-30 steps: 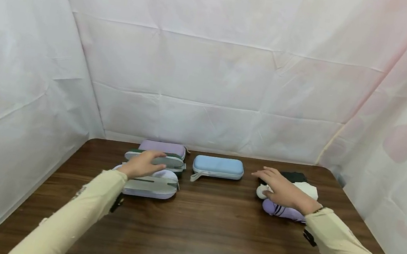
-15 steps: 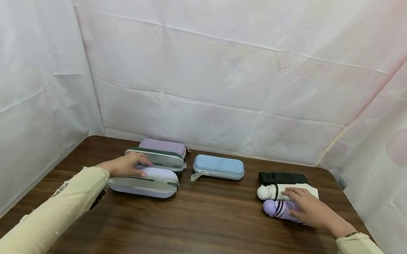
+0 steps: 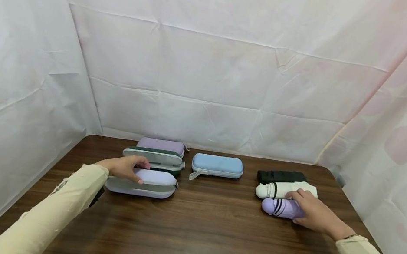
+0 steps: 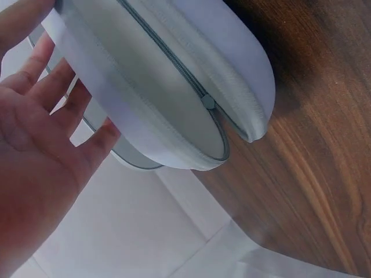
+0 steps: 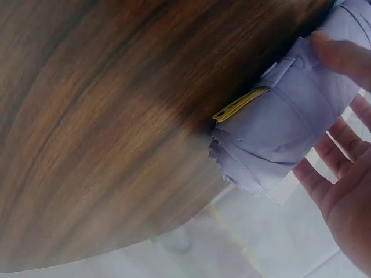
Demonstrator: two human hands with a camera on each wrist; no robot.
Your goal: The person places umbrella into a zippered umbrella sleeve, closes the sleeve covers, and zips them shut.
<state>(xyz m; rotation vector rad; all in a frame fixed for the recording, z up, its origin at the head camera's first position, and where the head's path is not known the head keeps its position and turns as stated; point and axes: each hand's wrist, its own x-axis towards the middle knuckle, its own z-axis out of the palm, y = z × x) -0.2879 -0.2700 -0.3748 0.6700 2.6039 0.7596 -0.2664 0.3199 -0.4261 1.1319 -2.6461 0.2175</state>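
My L hand is gripping the lilac case at 10 o'clock on the counter; R hand, fingers curling, is grasping the lilac umbrella at 2 o'clock. Next, likely: lifting umbrella w/ firm hold.

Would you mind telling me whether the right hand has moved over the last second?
Yes. The right hand has drawn back toward the person, from over the black umbrella to the lilac umbrella nearest the table's front.
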